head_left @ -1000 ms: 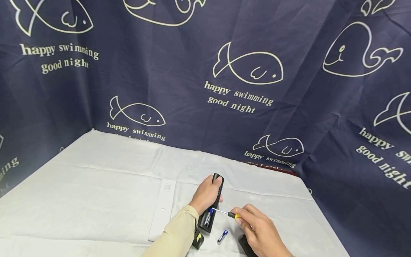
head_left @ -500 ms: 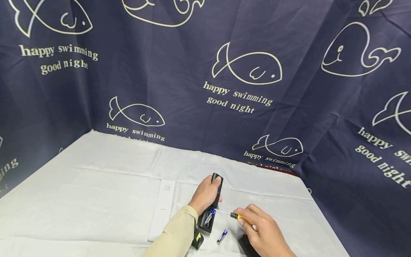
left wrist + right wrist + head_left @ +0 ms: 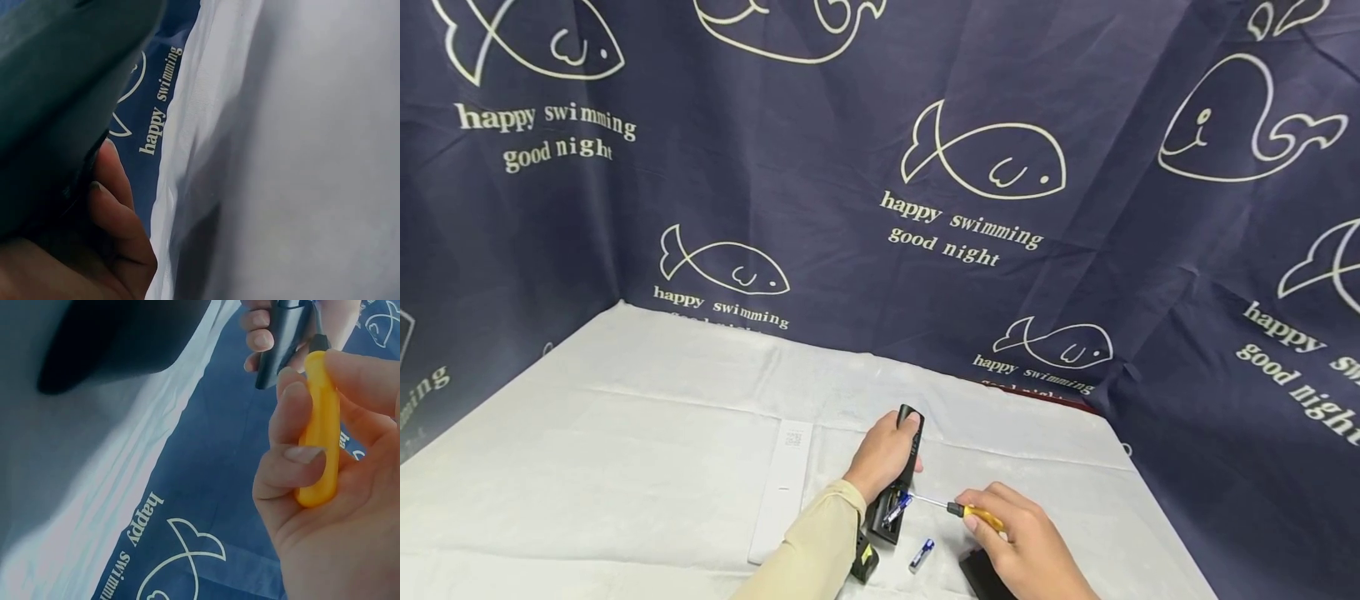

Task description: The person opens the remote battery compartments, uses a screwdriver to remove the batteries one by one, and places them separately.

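Black plastic makes up the long remote (image 3: 907, 475), which lies over the pale cloth (image 3: 587, 467) with its battery compartment uppermost at the near end. Curled round its farther half, the left hand (image 3: 883, 454) grips it firmly, thumb along the top. Yellow-handled, the screwdriver (image 3: 957, 508) is pinched between the thumb and bent fingers of the right hand (image 3: 1018, 533), its shaft reaching leftward to the compartment.

Askew in that compartment sits one blue-and-silver battery (image 3: 897, 510), its blue end just beside the metal tip; whether the two touch is too small to tell. Prying harder at that end could, I judge, flick the cell out and send it rolling, since nothing visible holds it down. A thin tip on a rounded, smooth casing may also skid, and with the left hand so near, a slip could scrape the plastic or jab a finger. The loose battery (image 3: 921, 555) on the cloth, close to the remote's near end, might roll too if a hand knocks it.

As for direction, the remote's long axis runs away from the person, its far end leaning right. The battery in it slants the same way, more steeply across, blue end far and right
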Demonstrator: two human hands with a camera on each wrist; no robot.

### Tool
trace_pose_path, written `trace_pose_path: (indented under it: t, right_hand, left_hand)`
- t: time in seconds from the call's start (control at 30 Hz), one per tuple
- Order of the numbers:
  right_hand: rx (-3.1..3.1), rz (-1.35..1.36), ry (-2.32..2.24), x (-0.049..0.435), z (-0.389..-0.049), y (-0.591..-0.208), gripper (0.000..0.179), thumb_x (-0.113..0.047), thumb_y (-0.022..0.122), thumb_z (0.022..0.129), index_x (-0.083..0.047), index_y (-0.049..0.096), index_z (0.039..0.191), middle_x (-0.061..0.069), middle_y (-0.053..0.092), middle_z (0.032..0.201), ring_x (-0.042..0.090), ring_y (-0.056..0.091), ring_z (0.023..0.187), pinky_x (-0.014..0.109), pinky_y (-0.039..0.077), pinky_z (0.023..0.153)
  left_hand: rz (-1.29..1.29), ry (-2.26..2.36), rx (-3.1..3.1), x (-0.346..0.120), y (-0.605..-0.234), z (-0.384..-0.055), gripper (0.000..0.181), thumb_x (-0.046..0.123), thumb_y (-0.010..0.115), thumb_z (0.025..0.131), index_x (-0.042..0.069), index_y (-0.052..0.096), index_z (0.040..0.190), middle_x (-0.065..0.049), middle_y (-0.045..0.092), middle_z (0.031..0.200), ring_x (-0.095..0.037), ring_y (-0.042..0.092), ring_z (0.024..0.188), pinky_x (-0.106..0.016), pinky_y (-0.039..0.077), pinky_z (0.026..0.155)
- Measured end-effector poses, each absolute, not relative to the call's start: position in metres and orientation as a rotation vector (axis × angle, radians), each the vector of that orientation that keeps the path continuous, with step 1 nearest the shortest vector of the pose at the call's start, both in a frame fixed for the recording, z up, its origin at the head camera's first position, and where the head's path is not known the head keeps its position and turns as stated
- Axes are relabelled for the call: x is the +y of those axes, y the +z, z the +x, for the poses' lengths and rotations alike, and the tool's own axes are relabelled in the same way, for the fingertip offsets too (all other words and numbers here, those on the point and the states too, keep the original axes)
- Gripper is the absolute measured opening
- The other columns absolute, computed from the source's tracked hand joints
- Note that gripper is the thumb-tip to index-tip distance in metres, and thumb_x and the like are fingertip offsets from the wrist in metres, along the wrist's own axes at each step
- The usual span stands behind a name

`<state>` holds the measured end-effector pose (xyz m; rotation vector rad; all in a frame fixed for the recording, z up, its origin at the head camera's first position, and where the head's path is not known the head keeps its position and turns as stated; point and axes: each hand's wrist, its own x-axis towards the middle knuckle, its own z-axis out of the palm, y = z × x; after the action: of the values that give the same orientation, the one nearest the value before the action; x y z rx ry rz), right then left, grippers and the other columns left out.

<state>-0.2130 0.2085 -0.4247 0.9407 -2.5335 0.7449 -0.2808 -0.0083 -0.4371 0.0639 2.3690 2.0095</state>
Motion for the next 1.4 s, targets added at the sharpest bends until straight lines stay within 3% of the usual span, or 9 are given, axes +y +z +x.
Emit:
trace_pose_path:
  t: [0.17, 0.53, 1.4]
  right_hand:
    - [-2.576, 0.915, 0.77, 0.2104, -0.2132, -0.4235, 0.029, -0.007, 0.075, 0.088, -0.031, 0.071, 0.104, -0.023, 0.058, 0.089, -0.002, 0.052, 0.073, 0.022, 0.046, 0.064]
    - [-2.625, 0.916, 0.785, 0.2145, -0.214, -0.4205, 0.028, -0.006, 0.075, 0.088, -0.03, 0.071, 0.102, -0.023, 0.057, 0.085, -0.002, 0.053, 0.073, 0.023, 0.046, 0.064]
    - [-2.842, 0.851, 0.737, 0.2185, -0.2162, -0.4204, 0.012, -0.021, 0.071, 0.094, -0.029, 0.072, 0.103, -0.022, 0.057, 0.085, -0.002, 0.051, 0.074, 0.025, 0.045, 0.065]
  left_hand:
    - [0.059, 1.997, 2.38, -0.0082, -0.4362, -0.2815, 0.04, 0.044, 0.038, 0.107, 0.01, 0.057, 0.1, -0.004, 0.066, 0.066, -0.022, 0.058, 0.06, -0.035, 0.044, 0.06]
    - [0.036, 1.942, 2.464, -0.0087, -0.4375, -0.283, 0.04, 0.044, 0.037, 0.107, 0.01, 0.056, 0.099, -0.002, 0.066, 0.064, -0.021, 0.057, 0.061, -0.035, 0.043, 0.062]
    - [0.009, 1.962, 2.446, -0.0089, -0.4395, -0.2819, 0.04, 0.044, 0.039, 0.106, 0.009, 0.058, 0.103, -0.002, 0.067, 0.063, -0.021, 0.059, 0.062, -0.036, 0.043, 0.062]
